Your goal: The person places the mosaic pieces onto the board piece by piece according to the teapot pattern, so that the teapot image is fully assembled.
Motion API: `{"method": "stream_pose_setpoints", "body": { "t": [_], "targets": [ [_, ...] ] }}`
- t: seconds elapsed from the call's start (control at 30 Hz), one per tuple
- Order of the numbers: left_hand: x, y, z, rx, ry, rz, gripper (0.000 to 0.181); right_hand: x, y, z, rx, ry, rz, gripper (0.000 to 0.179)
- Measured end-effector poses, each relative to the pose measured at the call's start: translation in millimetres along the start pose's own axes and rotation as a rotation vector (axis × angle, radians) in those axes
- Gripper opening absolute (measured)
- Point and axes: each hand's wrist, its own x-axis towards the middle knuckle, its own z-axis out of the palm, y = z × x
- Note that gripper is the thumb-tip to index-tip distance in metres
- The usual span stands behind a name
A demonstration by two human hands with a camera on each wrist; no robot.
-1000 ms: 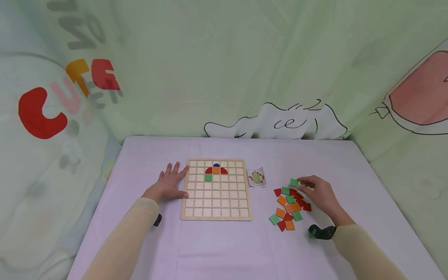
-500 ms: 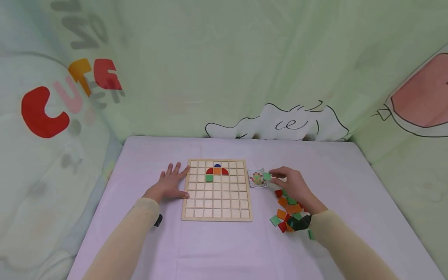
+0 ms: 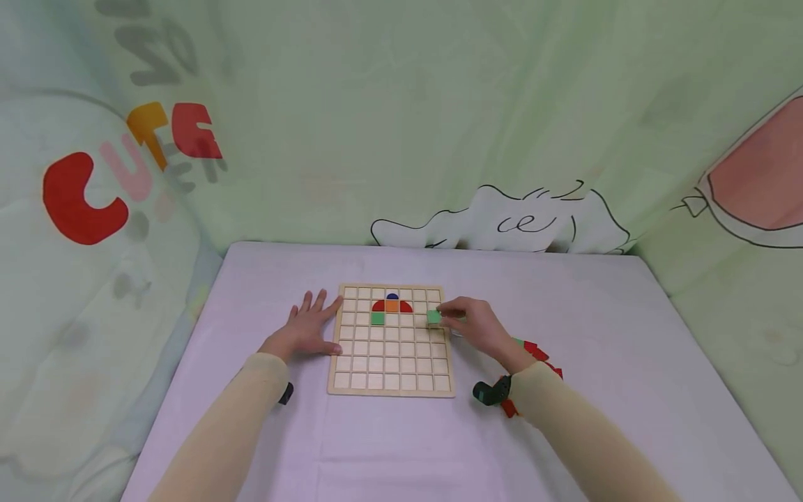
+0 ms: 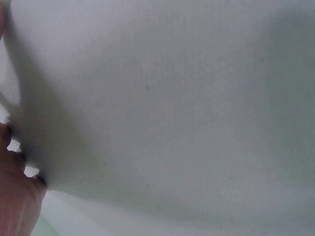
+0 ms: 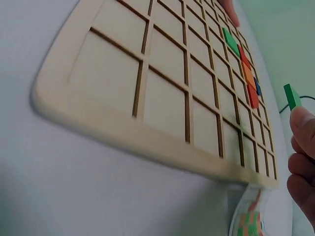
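1. While the right hand (image 3: 479, 325) pinches a green tile (image 3: 433, 317) between thumb and fingertips, the tile sits above the right part of the board (image 3: 392, 348). Right wrist view shows it tilted, apart from the grid.
2. Left hand (image 3: 306, 329): spread wide, fingers straight, gripping nothing. Index tip and thumb rest on the board's left edge.
3. Board lies flat on the table (image 3: 389, 446), between both hands. Wooden frame, square cells.
4. Tiles on the board: blue half-round (image 3: 392, 297) in the top row, centre column. Orange square (image 3: 392, 306) right below it, with left red piece (image 3: 378, 306) and right red piece (image 3: 406, 307) flanking it, each in the next cell. Green square (image 3: 378, 318) one row below the left red piece, same column.
5. Loose tiles (image 3: 536, 351), red and green among them, lie on the table right of the board; right forearm covers most, so can't count.
6. Card (image 5: 251, 221) with a coloured pattern lies just beside the board's right edge; mostly hidden behind the right hand in head view.
7. Left wrist view: mostly blurred pale fabric, part of the left hand at its edge.
8. Backdrop (image 3: 351, 153): pale green cloth behind the table, coloured letters at left.
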Motion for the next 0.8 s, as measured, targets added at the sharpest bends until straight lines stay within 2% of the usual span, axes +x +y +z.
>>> {"method": "stream_pose_setpoints", "body": {
  "t": [0.17, 0.3, 0.53, 0.8],
  "targets": [
    [-1.6, 1.8, -1.5, -0.005, 0.004, -0.003, 0.107, 9.7, -10.4, 13.7, -0.017, -0.028, -0.004, 0.029],
    [-1.3, 2.1, -1.8, -0.005, 0.001, -0.004, 0.107, 16.7, -18.4, 25.7, -0.054, -0.05, 0.027, 0.03],
    [1.1, -0.3, 0.3, 0.002, -0.004, 0.007, 0.107, 28.6, -29.0, 46.0, -0.139, -0.041, 0.014, 0.027],
    [0.1, 0.2, -1.2, 0.005, 0.0, -0.001, 0.107, 35.5, -35.3, 59.4, -0.165, -0.027, -0.014, 0.025]
  ]
}}
